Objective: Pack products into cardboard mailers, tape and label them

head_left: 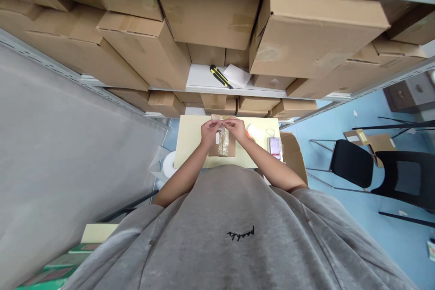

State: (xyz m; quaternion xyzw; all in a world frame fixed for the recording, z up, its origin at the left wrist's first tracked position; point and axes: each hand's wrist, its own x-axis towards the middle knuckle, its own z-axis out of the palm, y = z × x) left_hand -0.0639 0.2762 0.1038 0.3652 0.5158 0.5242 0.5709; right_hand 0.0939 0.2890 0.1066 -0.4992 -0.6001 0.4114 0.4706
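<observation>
My left hand [210, 131] and my right hand [235, 128] meet above the far part of a small cardboard box [231, 148]. Both sets of fingers are pinched together, fingertip to fingertip; a small pale bit shows between them, too small to name. Shiny clear tape [223, 145] runs down the middle of the box, wrinkled in places. A white label [218, 137] sits left of the tape. Just beyond my right wrist lies an orange item [248, 134], partly hidden by the arm. The box rests on a pale yellow table [190, 145].
A phone [275, 148] with a lit screen lies at the table's right. Beside it stands an open carton [295, 156]. Shelves above hold several cardboard boxes [210, 4] and a yellow-black utility knife [220, 77]. A wall [84, 113] is left; black chairs [351, 163] are right.
</observation>
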